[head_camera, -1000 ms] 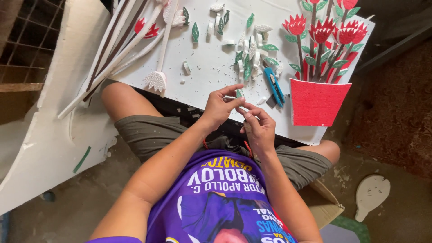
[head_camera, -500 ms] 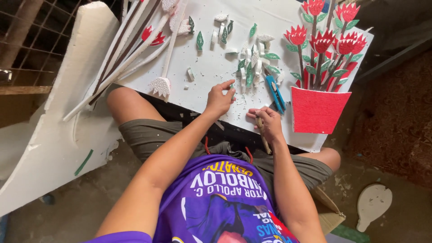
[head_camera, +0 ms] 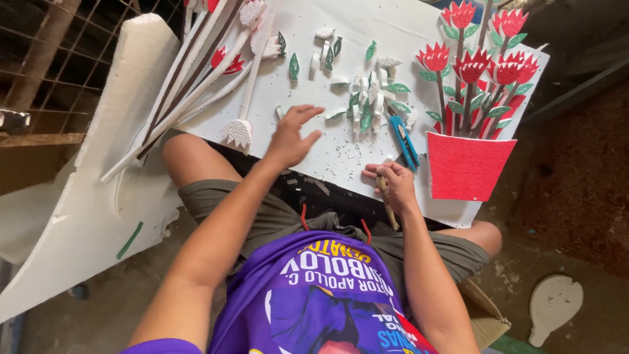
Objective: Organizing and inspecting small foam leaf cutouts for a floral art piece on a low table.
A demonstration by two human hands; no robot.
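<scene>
My right hand (head_camera: 393,183) is curled shut round a thin brownish stick (head_camera: 387,203); my fingers hide its top and I cannot tell what tool it is. The hand rests at the near edge of the white board (head_camera: 341,154) across my lap. My left hand (head_camera: 291,137) is spread wide, fingers splayed, holding nothing, hovering over or lightly touching the board; which, I cannot tell. Just beyond its fingertips lies a heap of small green and white leaf pieces (head_camera: 367,105), and a blue knife (head_camera: 404,141) sits beside my right hand. Further right stands the red pot (head_camera: 466,164) with red flowers (head_camera: 478,62), cut off at the top. Half a second ago my left hand was nearer the right; it has since moved left and opened.
</scene>
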